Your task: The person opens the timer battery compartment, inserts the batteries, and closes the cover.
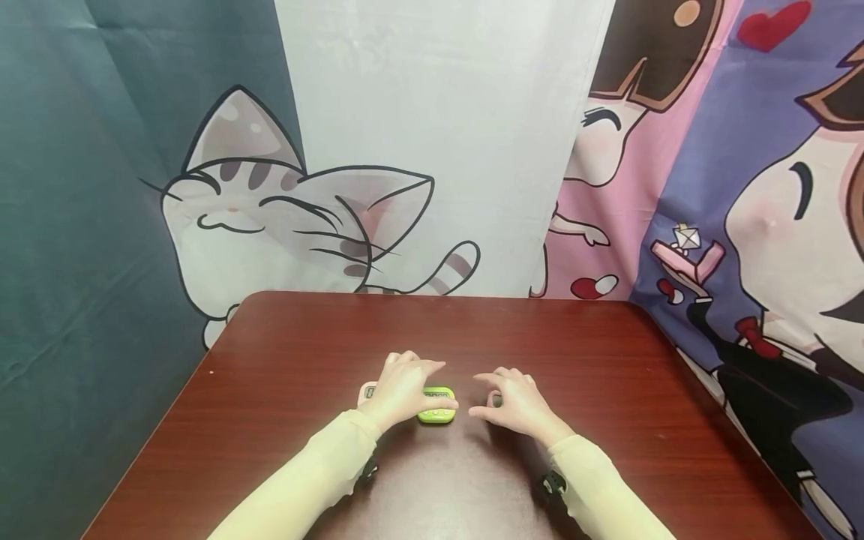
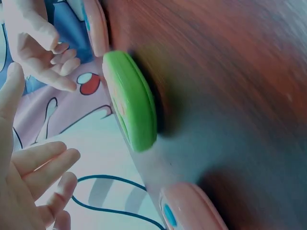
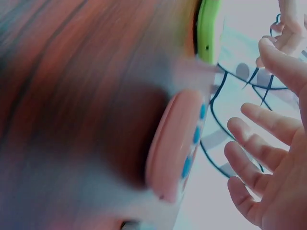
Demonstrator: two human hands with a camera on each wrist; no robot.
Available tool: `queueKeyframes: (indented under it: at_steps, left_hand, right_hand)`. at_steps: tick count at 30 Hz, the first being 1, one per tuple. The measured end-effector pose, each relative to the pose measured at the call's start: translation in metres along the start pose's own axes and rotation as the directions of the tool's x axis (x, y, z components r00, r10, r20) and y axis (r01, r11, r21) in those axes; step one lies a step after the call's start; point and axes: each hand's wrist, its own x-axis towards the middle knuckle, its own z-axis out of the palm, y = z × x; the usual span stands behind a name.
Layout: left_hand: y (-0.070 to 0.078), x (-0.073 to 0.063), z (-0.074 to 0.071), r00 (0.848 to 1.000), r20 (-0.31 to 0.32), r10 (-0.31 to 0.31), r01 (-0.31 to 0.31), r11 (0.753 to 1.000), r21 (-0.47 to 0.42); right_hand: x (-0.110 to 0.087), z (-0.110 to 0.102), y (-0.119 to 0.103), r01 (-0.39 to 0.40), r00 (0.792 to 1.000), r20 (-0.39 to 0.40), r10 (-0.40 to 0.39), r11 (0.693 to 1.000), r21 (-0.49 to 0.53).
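- Green digital unit [image 1: 435,415]: qty 1, landmark for this list. Lies on counter, btwn the 2 hands; display strip up top, btns below; digits too small to read.
- L pink unit [image 1: 366,391]: qty 1, left of green unit, well apart from R one. Mostly hidden by L hand in head view; part of display shows. Blue btn visible in L wrist view.
- R pink unit [image 3: 173,143]: qty 1, right of green unit, not touching it. Rounded edge, row of blue btns; largely covered by R hand in head view.
- L hand [image 1: 403,386]: over left side of green unit, thumb crossing it in head view. Fingers loosely extended, thumb apart, grip on nothing; L wrist view shows gap btwn hand and green unit.
- R hand [image 1: 516,401]: right of green unit, about R pink unit. Fingers spread & slightly bent, thumb apart, nothing held; gap to R pink unit visible in R wrist view.
- Counter [image 1: 540,337]: red-brown, wood grain, rounded far corners; carries green unit + both pink ones.
- Sleeves [image 1: 317,469]: pale yellow, pr., nearer the wearer than green unit; dark wrist gear [image 1: 553,484] under R cuff, similar at L.
- Backdrop cloth [image 1: 432,90]: beyond green unit, past counter's far edge; printed w/ grey-white cat, cartoon figures, red heart.
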Motion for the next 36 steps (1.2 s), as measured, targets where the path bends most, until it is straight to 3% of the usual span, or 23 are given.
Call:
queueKeyframes:
  at_steps: [7, 16, 22, 28, 36]
  left_hand:
    - [0.015, 0.003, 0.004, 1.000, -0.001, 0.014, -0.014, 0.999, -0.029]
    - [0.035, 0.015, 0.013, 0.997, 0.040, 0.060, -0.061, 0.997, 0.036]
    - [0.046, 0.019, 0.022, 0.994, 0.080, 0.070, -0.076, 0.995, 0.068]
    - [0.045, 0.019, 0.031, 0.993, 0.096, 0.061, -0.067, 0.996, 0.061]
    - [0.051, 0.029, 0.045, 0.988, 0.108, 0.113, -0.119, 0.992, 0.051]
  right_hand:
    - [-0.014, -0.004, 0.023, -0.044, 0.999, -0.029, 0.042, 0.995, -0.090]
    - [-0.027, -0.004, 0.049, -0.089, 0.996, -0.010, 0.089, 0.975, -0.205]
    - [-0.032, -0.005, 0.054, -0.093, 0.995, 0.012, 0.098, 0.974, -0.205]
    - [-0.034, -0.008, 0.055, -0.077, 0.996, 0.021, 0.082, 0.979, -0.190]
    - [-0.036, -0.006, 0.056, -0.099, 0.994, 0.024, 0.105, 0.980, -0.172]
